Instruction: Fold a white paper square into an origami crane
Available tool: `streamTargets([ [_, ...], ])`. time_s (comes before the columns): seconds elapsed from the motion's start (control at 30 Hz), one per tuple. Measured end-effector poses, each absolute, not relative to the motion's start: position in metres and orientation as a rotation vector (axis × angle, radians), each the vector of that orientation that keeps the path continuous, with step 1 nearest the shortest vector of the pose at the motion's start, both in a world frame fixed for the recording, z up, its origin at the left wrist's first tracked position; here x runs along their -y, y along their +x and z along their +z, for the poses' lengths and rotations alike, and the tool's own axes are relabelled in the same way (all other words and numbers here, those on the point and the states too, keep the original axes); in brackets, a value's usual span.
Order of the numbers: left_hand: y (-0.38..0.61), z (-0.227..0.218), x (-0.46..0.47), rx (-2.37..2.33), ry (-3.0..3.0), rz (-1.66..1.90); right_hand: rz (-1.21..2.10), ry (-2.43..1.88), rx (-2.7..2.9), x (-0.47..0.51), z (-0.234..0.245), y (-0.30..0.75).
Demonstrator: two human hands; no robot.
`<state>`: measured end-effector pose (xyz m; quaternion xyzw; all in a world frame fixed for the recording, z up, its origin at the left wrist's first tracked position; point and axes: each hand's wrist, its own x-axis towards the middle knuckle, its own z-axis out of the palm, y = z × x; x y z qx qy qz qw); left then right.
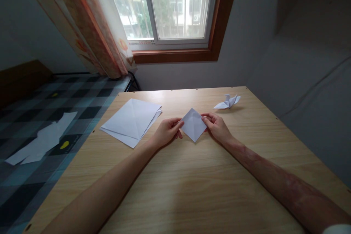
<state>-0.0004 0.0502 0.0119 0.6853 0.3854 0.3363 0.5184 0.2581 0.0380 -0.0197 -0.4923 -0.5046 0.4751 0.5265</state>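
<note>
A small folded square of white paper (194,125) is held between my two hands, turned so that one corner points toward me. A crease runs down its middle. My left hand (169,131) pinches its left corner between thumb and fingers. At the opposite corner my right hand (215,126) grips it the same way, thumb on top. Left of my hands lies a stack of larger white paper sheets (133,120), creased and slightly fanned. A folded white paper crane (228,101) rests on the table beyond my right hand.
The light wooden table (192,186) reaches to the wall under a barred window (178,7). To the left is a bed (90,89) with a checked cover, where white paper strips (46,139) lie. An orange patterned curtain (101,40) hangs by the window.
</note>
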Motion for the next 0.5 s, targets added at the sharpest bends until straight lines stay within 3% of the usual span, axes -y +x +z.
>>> streamTargets([
  [0.5,-0.002,0.004,-0.054,-0.974,1.619,0.872,0.932,-1.189,1.367,-0.03,-0.016,0.257],
])
